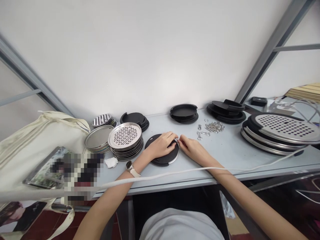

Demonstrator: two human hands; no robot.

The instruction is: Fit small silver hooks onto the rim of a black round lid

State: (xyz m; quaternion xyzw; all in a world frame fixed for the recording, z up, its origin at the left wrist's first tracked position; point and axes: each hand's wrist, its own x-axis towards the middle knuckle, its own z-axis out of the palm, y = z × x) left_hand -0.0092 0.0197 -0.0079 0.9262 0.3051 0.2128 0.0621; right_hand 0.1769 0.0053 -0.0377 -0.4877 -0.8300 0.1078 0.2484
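Note:
A black round disc (160, 161) with a strip of silver metal rim showing at its lower right lies near the table's front edge. Across its top rests my left hand (162, 145), fingers bent over the right side and gripping it. My right hand (190, 147) is closed in a pinch at the disc's right edge, on a small metal clip (176, 140) between the two hands. The fingers hide most of the clip. Behind my right hand lies a heap of similar metal clips (214, 127), with several loose ones beside it.
Left of the disc stand a stack of round grater plates (125, 138), plain metal discs (98, 137) and a crumpled tissue (111, 162). Black holders (183, 113) are stacked along the wall. Assembled graters (282, 131) sit at right. A white cable (160, 175) crosses in front.

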